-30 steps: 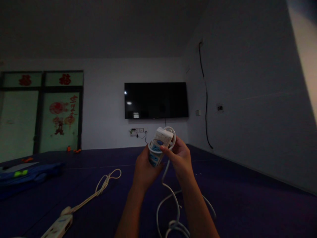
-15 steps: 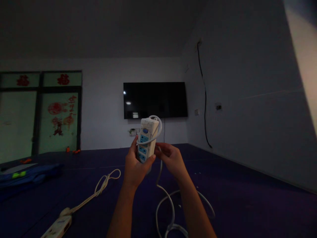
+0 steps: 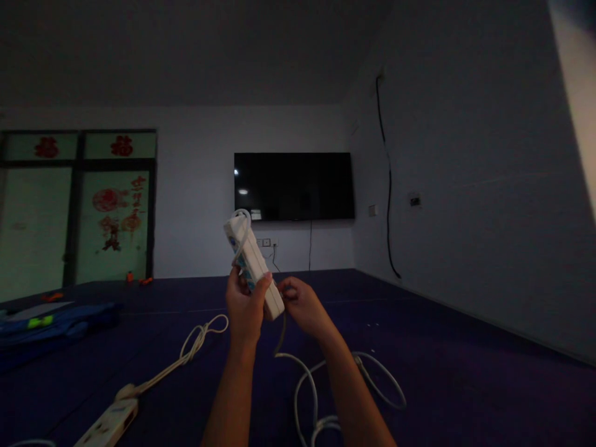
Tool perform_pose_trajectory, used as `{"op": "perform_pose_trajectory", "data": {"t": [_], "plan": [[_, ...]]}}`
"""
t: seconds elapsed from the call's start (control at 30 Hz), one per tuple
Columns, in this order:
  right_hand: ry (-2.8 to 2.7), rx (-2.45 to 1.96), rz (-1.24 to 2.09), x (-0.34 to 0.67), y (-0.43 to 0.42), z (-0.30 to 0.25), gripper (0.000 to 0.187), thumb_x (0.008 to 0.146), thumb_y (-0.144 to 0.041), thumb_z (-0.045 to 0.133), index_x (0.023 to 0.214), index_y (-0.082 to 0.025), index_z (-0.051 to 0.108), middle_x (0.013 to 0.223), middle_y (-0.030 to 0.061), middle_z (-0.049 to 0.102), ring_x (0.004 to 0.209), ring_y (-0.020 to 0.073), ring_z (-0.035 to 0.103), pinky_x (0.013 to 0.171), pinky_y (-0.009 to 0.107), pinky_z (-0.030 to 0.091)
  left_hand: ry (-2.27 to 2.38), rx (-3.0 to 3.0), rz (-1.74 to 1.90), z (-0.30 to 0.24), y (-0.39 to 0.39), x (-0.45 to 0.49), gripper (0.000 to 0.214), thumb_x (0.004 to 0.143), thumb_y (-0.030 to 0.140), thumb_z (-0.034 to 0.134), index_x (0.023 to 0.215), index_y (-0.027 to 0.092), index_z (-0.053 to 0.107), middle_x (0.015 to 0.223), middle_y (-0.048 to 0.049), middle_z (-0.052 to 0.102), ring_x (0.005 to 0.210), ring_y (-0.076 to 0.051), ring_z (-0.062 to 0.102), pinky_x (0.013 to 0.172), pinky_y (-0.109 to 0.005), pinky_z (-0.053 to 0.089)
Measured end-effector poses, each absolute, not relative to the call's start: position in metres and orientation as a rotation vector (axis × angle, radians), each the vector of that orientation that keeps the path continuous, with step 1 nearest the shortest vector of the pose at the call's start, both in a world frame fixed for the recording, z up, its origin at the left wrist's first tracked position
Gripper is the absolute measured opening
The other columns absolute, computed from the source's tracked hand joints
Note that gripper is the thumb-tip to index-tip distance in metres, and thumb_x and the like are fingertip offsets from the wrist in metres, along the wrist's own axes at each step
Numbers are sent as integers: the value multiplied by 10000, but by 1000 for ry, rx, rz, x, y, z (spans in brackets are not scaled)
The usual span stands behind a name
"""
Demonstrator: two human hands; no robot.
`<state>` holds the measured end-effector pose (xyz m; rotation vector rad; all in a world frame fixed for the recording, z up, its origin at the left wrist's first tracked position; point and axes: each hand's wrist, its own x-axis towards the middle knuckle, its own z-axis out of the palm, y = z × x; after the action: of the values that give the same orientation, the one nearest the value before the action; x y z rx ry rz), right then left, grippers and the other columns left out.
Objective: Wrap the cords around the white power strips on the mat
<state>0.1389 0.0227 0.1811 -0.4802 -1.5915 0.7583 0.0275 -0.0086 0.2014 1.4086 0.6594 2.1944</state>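
A white power strip (image 3: 249,257) with blue sockets is held up in front of me, tilted with its top toward the left. My left hand (image 3: 244,307) is wrapped round its lower half. A loop of its white cord (image 3: 298,379) lies over the strip's top end. My right hand (image 3: 300,307) is closed in a pinch on the cord just beside the strip's lower end. From there the cord hangs down and coils on the dark floor between my forearms.
A second white power strip (image 3: 109,422) lies at the lower left, its cord (image 3: 195,341) looping across the dark purple floor. A blue object (image 3: 51,323) sits at the far left. A dark television (image 3: 293,186) hangs on the far wall, above wall sockets.
The strip has swung from tilting right, through upright, to tilting left, and moved leftward. My right hand dropped from the strip's face to the cord below it. A cord loop now sits tighter over the top.
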Motion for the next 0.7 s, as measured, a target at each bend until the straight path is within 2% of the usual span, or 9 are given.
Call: {"op": "perform_pose_trajectory", "data": {"t": [0.13, 0.23, 0.3, 0.4, 0.47, 0.57, 0.7], "plan": [[-1691, -459, 953, 133, 27, 174, 250, 567, -159, 632, 791, -208, 532, 550, -59, 646, 471, 141, 600, 435, 214, 422, 668, 1422, 2310, 202, -8, 25, 509, 690, 341, 668, 1144, 176, 506, 1001, -72, 670, 901, -222, 653, 749, -305, 529], [-1722, -465, 970, 133, 28, 172, 253, 571, -174, 650, 800, -198, 545, 594, -42, 662, 515, 138, 613, 468, 216, 433, 736, 1524, 2347, 202, -6, 18, 517, 683, 336, 680, 1150, 192, 510, 1022, -58, 664, 907, -217, 647, 776, -307, 518], [-1652, -447, 871, 135, 26, 176, 229, 606, -185, 639, 824, -194, 572, 727, -5, 695, 654, 147, 649, 566, 239, 476, 800, 1598, 2320, 202, -5, 13, 591, 675, 331, 690, 1211, 192, 484, 1102, -75, 640, 962, -228, 631, 820, -325, 503], [-1534, -405, 732, 139, 19, 186, 269, 692, -241, 610, 957, -200, 601, 959, 47, 693, 908, 172, 642, 762, 293, 493, 888, 1748, 2229, 200, -3, 10, 684, 677, 325, 695, 1292, 194, 426, 1172, -93, 613, 1015, -240, 611, 868, -354, 481], [-1497, -357, 721, 141, 12, 193, 322, 738, -294, 596, 1049, -210, 583, 1025, 58, 679, 972, 184, 627, 824, 320, 487, 906, 1851, 2163, 199, -3, 12, 718, 691, 330, 687, 1329, 198, 385, 1194, -98, 603, 1040, -242, 602, 884, -361, 471], [-1434, -251, 757, 143, 5, 200, 369, 732, -332, 627, 1077, -220, 554, 1009, 48, 685, 951, 194, 639, 842, 340, 495, 935, 2046, 2090, 196, -2, 18, 723, 709, 339, 672, 1345, 185, 366, 1247, -124, 565, 1112, -261, 557, 929, -390, 436], [-1344, -221, 756, 149, 4, 201, 409, 630, -273, 721, 996, -223, 545, 927, 29, 702, 891, 199, 659, 821, 333, 511, 941, 2302, 2026, 193, -1, 26, 666, 740, 323, 635, 1338, 189, 375, 1243, -140, 549, 1150, -271, 518, 957, -429, 401]]}}
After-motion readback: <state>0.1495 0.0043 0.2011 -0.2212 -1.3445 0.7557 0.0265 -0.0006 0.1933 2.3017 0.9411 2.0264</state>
